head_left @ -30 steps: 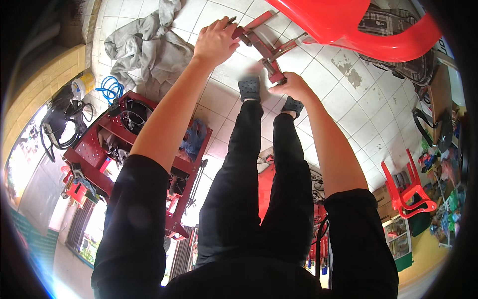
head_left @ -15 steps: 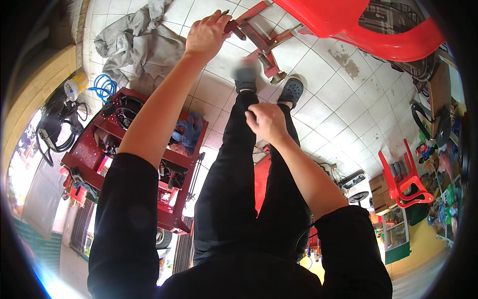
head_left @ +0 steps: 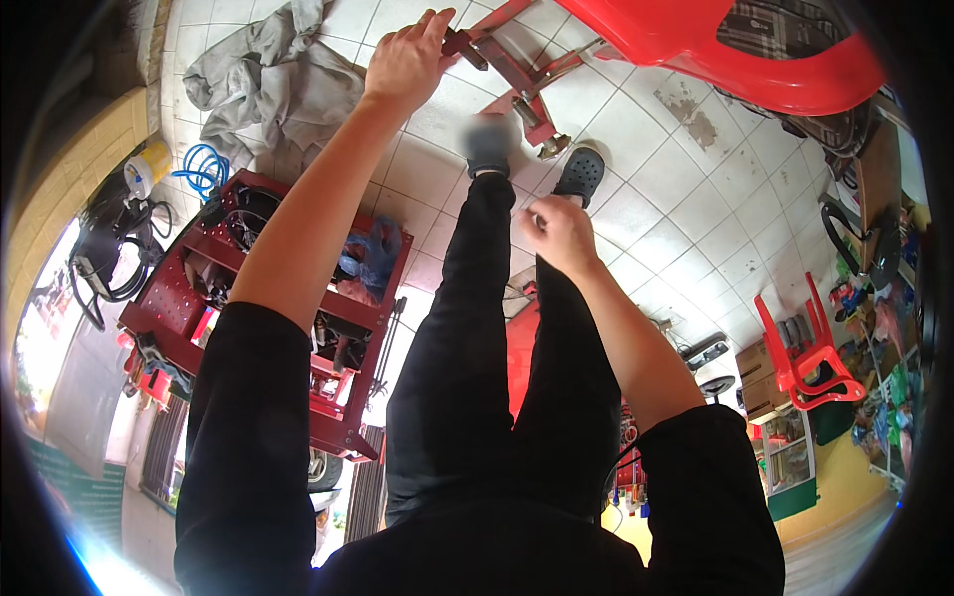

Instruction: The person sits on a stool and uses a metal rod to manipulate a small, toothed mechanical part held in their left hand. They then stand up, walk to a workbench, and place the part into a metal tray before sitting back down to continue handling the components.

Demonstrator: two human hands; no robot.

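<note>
Ahead, my left hand (head_left: 405,65) reaches out with its fingers and thumb closed around the near-left end of a red metal frame (head_left: 512,74). Worn bars and bolt-like ends make up this frame, which stands on the tiled floor just beyond my feet. My right hand (head_left: 562,236) hangs above my right shin, its fingers curled inward and slightly blurred. Whatever it may hold is hidden. Below the frame are my feet in dark clogs; the right clog (head_left: 581,176) shows clearly, while the left one (head_left: 488,144) is blurred.
A red plastic chair (head_left: 656,35) leans into view at the far right of the frame. Grey cloth (head_left: 273,84) lies on the floor at far left. At my left stands a red tool cart (head_left: 189,328) with parts on its shelves. Another red chair (head_left: 815,363) stands at right.
My right hand has moved a little right and toward the right clog, its fingers curling in more. The left hand has shifted slightly left along the frame's end.
</note>
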